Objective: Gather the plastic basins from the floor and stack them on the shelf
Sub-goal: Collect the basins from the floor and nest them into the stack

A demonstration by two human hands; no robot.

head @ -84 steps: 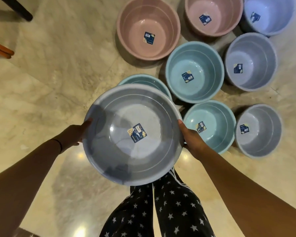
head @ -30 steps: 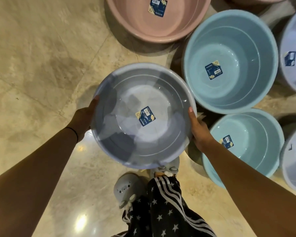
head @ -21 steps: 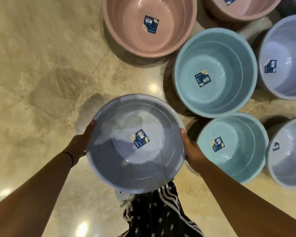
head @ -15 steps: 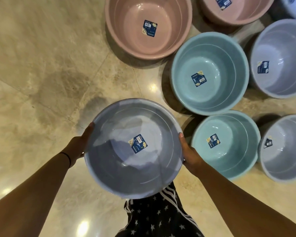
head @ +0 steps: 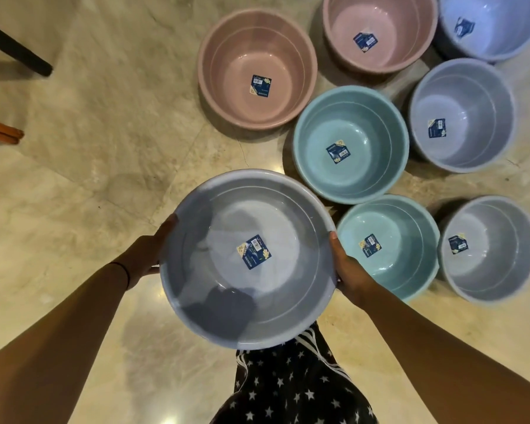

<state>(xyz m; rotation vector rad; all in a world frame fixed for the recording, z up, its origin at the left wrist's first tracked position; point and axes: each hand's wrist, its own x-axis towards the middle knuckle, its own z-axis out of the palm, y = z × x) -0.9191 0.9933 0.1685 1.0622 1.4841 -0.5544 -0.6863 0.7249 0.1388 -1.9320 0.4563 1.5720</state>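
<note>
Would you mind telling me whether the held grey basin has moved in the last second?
Yes, upward: the grey basin looks as large, while the resting teal basin beside it has shrunk.

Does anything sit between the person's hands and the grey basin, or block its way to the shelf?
Nothing visible does: the left hand and right hand each have a grip on the grey basin at opposite sides of its rim. The shelf is out of view, so that stretch cannot be judged.
</note>
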